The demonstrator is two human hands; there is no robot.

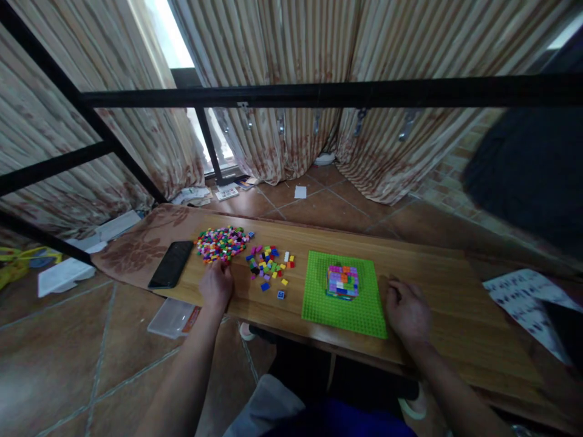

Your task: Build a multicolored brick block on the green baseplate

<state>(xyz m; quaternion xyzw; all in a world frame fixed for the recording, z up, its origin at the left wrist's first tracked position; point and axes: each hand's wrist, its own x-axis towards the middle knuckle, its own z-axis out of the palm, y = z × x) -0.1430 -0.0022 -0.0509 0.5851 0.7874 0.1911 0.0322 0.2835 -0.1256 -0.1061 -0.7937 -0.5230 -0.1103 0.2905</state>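
Observation:
My left hand point(216, 286) rests on the wooden table at the near edge of a heap of small multicoloured toy bricks point(221, 243). Its fingers are drawn together, and anything between them is hidden. To its right lies a looser scatter of bricks point(272, 265), with a dark blue brick point(281, 295) apart from the rest. A green baseplate point(319, 303) carries a square stack of coloured bricks point(343, 281) near its middle. Just right of the baseplate, my right hand point(409, 311) lies on the table, loosely curled, with nothing visible in it.
A black phone point(171, 264) lies at the table's left end. Below it is a clear plastic box point(168, 317). A printed sheet point(531, 309) lies at the right. A black metal rail point(291, 95) crosses beyond the table, before striped curtains point(282, 42).

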